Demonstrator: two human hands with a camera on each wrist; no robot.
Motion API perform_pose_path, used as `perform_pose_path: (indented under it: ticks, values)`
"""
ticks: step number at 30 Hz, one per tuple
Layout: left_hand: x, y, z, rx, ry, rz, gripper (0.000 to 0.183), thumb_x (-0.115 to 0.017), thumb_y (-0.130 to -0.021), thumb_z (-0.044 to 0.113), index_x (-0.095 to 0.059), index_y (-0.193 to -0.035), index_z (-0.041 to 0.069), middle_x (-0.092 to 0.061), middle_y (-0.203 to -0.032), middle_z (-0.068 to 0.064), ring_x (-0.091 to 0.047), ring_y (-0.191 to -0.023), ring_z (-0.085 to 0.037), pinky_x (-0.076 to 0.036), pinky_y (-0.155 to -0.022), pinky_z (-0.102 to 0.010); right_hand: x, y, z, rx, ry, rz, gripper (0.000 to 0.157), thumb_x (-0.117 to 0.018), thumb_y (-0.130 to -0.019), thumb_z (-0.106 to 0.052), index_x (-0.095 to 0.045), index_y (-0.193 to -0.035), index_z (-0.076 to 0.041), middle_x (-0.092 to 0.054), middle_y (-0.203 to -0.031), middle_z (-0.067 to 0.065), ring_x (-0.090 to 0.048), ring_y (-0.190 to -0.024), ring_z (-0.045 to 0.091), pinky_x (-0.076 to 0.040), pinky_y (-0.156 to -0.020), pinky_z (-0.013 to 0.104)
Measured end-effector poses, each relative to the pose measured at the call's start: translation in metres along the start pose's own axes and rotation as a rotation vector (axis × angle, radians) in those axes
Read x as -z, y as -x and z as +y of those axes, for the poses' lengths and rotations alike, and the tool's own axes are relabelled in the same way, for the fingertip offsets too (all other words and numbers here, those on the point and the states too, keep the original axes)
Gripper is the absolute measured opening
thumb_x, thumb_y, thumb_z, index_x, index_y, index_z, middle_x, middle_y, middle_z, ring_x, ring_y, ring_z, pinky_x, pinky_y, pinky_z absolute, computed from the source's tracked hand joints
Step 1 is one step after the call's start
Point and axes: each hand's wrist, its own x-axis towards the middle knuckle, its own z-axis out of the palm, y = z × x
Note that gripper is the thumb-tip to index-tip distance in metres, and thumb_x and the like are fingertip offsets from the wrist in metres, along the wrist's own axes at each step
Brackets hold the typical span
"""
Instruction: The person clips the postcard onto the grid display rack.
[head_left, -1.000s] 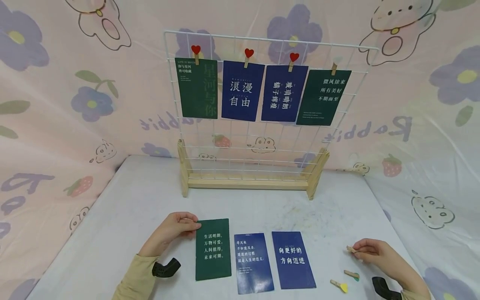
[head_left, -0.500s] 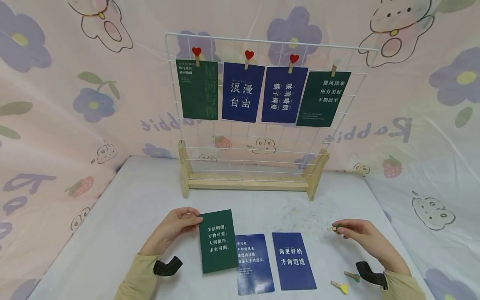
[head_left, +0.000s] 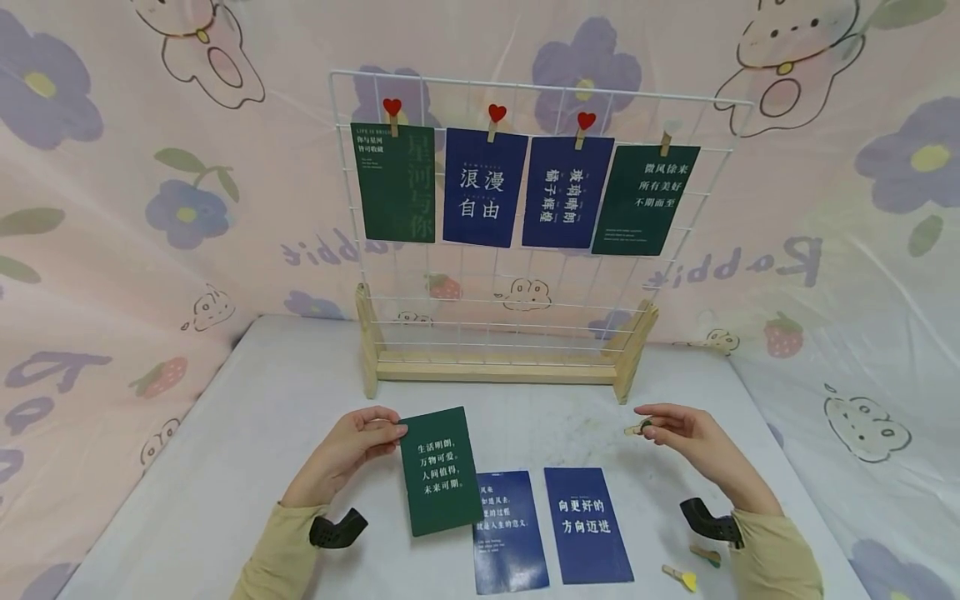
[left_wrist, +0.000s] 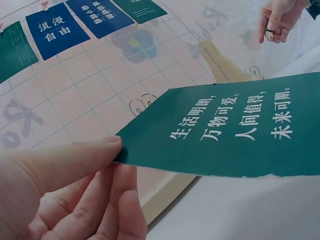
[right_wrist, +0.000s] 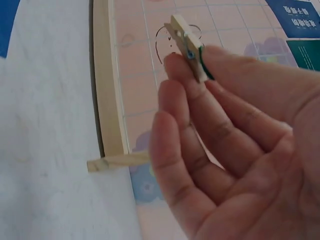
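My left hand (head_left: 352,450) pinches the upper left corner of a green card (head_left: 441,475) with white writing, thumb on its front. The card is tilted and raised, covering the upper left corner of a blue card (head_left: 512,533) on the table. In my right hand (head_left: 697,442) a small wooden clothespin (right_wrist: 187,45) is held between thumb and fingertips; a green piece sits on its side under the thumb. In the head view this hand hovers right of the cards, in front of the rack's right foot. A second blue card (head_left: 588,525) lies between the hands.
Behind stands a white wire grid rack (head_left: 525,296) on a wooden base (head_left: 495,369). Two green and two blue cards hang from its upper part by clothespins, three with red hearts (head_left: 497,112). On the table, near my right sleeve, lie a yellow-tipped clothespin (head_left: 681,577) and a green-tipped clothespin (head_left: 705,555).
My left hand has lifted the green card off the table, tilting it and shifting it slightly right. My right hand has carried the clothespin up and to the left, away from the other clothespins.
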Motion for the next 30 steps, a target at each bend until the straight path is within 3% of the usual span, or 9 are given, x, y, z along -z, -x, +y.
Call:
perform_pose_path:
  ticks: [6,10,17,22,30]
  values:
    - [-0.001,0.001,0.006,-0.003,0.032,0.0,0.016,-0.072,-0.087,0.01,-0.06,-0.096,0.004,-0.069,-0.081,-0.003,-0.061,-0.074,-0.017,-0.055,-0.074,-0.028,-0.003,-0.009,-0.008,-0.014,-0.036,-0.037,0.033,-0.068,-0.09,-0.018,-0.061,-0.112,0.005,-0.068,-0.101,0.017,-0.065,-0.091,0.018,-0.053,-0.08,0.029]
    - [-0.001,0.001,0.009,-0.014,0.043,0.011,0.017,-0.072,-0.086,0.009,-0.06,-0.096,0.004,-0.069,-0.081,-0.004,-0.062,-0.076,-0.018,-0.055,-0.073,-0.026,-0.006,-0.015,-0.012,-0.003,-0.022,-0.036,0.031,-0.069,-0.089,-0.02,-0.065,-0.109,0.003,-0.069,-0.101,0.013,-0.066,-0.092,0.023,-0.054,-0.08,0.029]
    - [-0.002,-0.004,0.018,-0.047,0.114,0.026,0.015,-0.072,-0.086,0.009,-0.06,-0.097,0.005,-0.068,-0.083,-0.002,-0.063,-0.076,-0.016,-0.055,-0.076,-0.027,-0.016,-0.031,-0.018,0.034,0.007,-0.02,0.03,-0.068,-0.09,-0.025,-0.069,-0.112,-0.005,-0.069,-0.106,0.01,-0.065,-0.096,0.023,-0.053,-0.079,0.028]
    - [-0.005,-0.008,0.022,-0.058,0.152,0.037,0.011,-0.07,-0.088,0.007,-0.062,-0.095,0.007,-0.067,-0.083,-0.001,-0.061,-0.074,-0.013,-0.054,-0.073,-0.024,-0.025,-0.042,-0.027,0.046,-0.013,-0.039,0.03,-0.067,-0.091,-0.026,-0.068,-0.113,-0.007,-0.068,-0.111,0.01,-0.065,-0.098,0.016,-0.053,-0.083,0.029]
    - [-0.008,-0.01,0.032,-0.079,0.178,0.074,0.004,-0.07,-0.088,0.008,-0.068,-0.092,0.01,-0.067,-0.081,0.0,-0.061,-0.075,-0.015,-0.054,-0.073,-0.024,-0.04,-0.059,-0.045,0.074,-0.042,-0.084,0.032,-0.065,-0.093,-0.023,-0.065,-0.119,-0.004,-0.064,-0.117,0.013,-0.063,-0.103,0.017,-0.052,-0.085,0.028]
